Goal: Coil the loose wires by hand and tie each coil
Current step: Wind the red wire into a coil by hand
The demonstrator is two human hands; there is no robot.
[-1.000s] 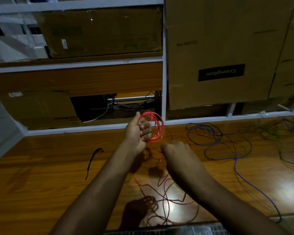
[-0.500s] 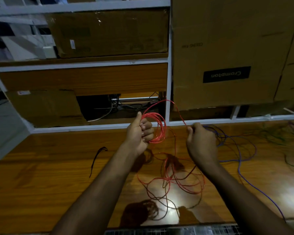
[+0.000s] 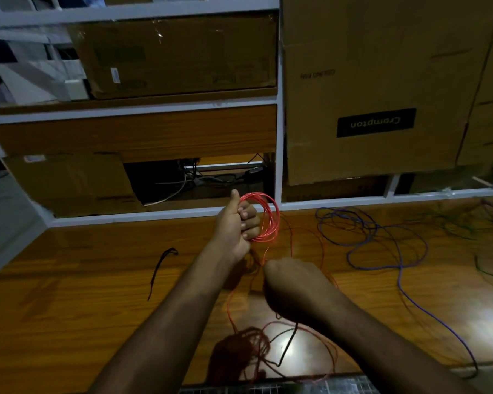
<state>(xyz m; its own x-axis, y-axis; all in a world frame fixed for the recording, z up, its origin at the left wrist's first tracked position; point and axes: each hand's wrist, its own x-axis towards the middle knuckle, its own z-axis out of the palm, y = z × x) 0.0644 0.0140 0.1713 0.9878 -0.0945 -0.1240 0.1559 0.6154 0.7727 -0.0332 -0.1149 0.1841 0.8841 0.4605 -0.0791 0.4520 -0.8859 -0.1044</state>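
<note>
Red wire coil, one, centre frame, gripped in left hand; right hand below it, fingers curled, grip on red tail hidden, cannot tell; advised: feed even loops, keep slack untangled; blue wire, one, right; black strip, one, left; wooden table.

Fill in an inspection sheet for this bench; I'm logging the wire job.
Surface: wooden table, glossy, with glare near the front.
Job's things: red coil partly wound; loose red wire trails below it.
Clutter: short black strip lying left.
Grips: left hand holds the coil; right hand closed, seemingly on red wire.
Cables: blue wire sprawled right; dark wires at far right.
Surroundings: cardboard boxes on white shelving.
</note>
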